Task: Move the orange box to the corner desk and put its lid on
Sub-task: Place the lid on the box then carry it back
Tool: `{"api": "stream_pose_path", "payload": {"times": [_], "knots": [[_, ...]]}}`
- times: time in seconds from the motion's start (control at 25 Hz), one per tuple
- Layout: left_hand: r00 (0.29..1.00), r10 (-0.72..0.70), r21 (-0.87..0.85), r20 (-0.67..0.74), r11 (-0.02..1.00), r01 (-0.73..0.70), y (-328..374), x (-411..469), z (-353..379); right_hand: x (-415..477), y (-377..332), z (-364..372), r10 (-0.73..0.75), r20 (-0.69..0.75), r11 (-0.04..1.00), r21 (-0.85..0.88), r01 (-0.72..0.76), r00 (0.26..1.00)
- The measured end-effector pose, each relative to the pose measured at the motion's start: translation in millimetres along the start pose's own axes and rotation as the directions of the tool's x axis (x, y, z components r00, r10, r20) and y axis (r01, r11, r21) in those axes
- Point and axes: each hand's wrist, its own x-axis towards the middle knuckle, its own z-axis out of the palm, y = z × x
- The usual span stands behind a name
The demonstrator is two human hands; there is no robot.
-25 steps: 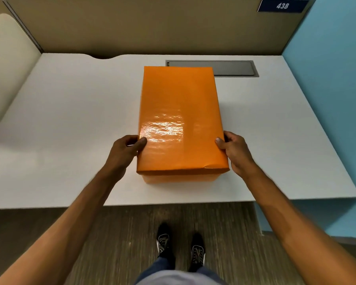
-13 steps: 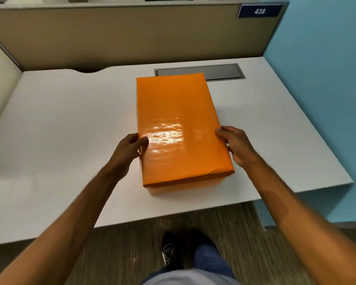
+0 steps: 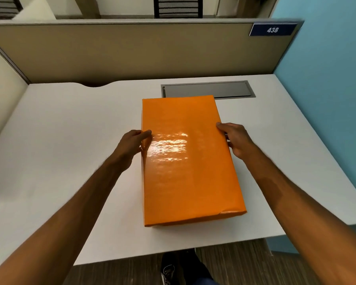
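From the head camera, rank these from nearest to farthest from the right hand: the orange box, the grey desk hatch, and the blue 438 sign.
Measured from the right hand:
1. Orange box: touching it, on its right edge.
2. Grey desk hatch: behind the box, set into the desk.
3. Blue 438 sign: up on the partition, far right.

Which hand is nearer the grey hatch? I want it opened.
Right. The right hand grips the box lid's right edge, just below the hatch; the left hand is on the lid's left edge, farther off.
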Motion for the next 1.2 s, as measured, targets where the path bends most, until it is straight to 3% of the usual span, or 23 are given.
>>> {"api": "stream_pose_path", "payload": {"times": [0.44, 0.96, 1.2], "knots": [[0.99, 0.006, -0.026, -0.138, 1.0, -0.01, 5, 45, 5, 65, -22, 1, -0.02, 0.033, 0.999, -0.036, 0.022, 0.999], [0.964, -0.005, -0.036, -0.266, 0.999, -0.005, -3, 55, 3, 82, -12, 5, -0.061, -0.102, 0.983, -0.182, 0.041, 0.993], [0.963, 0.015, 0.055, -0.268, 0.998, 0.0, 1, 50, 10, 75, -9, 10, -0.091, -0.131, 0.967, -0.247, 0.056, 0.987]]}}
